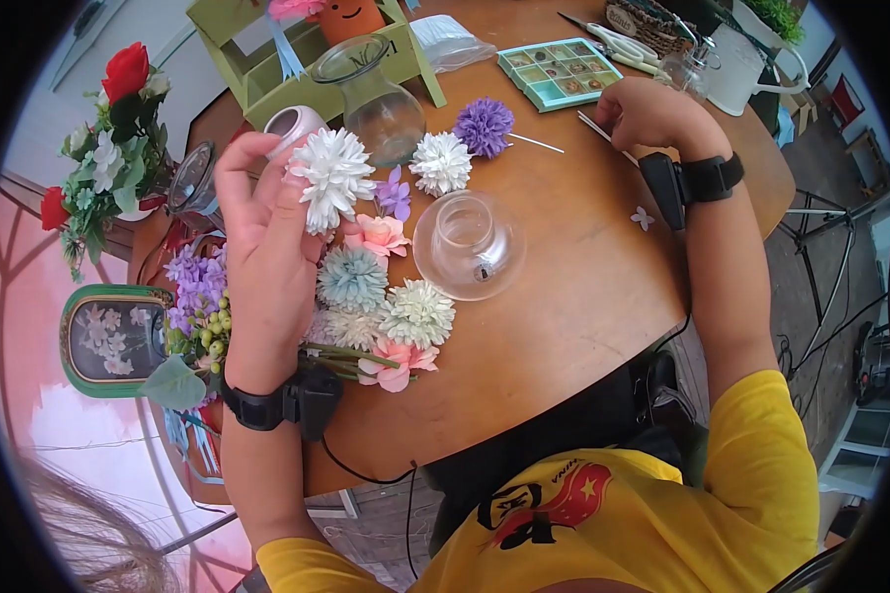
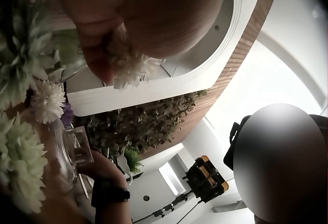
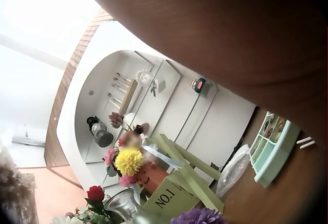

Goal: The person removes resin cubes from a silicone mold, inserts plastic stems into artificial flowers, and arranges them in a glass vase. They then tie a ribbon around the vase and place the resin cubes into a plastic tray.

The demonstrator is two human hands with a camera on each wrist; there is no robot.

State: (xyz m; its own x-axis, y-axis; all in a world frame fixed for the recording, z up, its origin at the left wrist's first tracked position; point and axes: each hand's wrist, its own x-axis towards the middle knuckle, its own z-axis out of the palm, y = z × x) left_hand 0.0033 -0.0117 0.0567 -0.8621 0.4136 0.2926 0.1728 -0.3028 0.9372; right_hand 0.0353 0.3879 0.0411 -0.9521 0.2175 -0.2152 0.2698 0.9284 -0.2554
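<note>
My left hand is raised over the flowers at the left, its thumb and fingers pinching a white flower. In the left wrist view that flower shows below the fingers. At the table's far right, my right hand has curled fingers around white sticks; the fingertips are partly hidden. The right wrist view shows two stick ends. Below the left hand lie a blue flower, a cream-green flower and pink flowers. A round glass vase stands between the hands.
A taller glass vase, a white flower and a purple flower are at the back. Beyond are a green wooden stand, a mint compartment tray and scissors. A green frame is at left.
</note>
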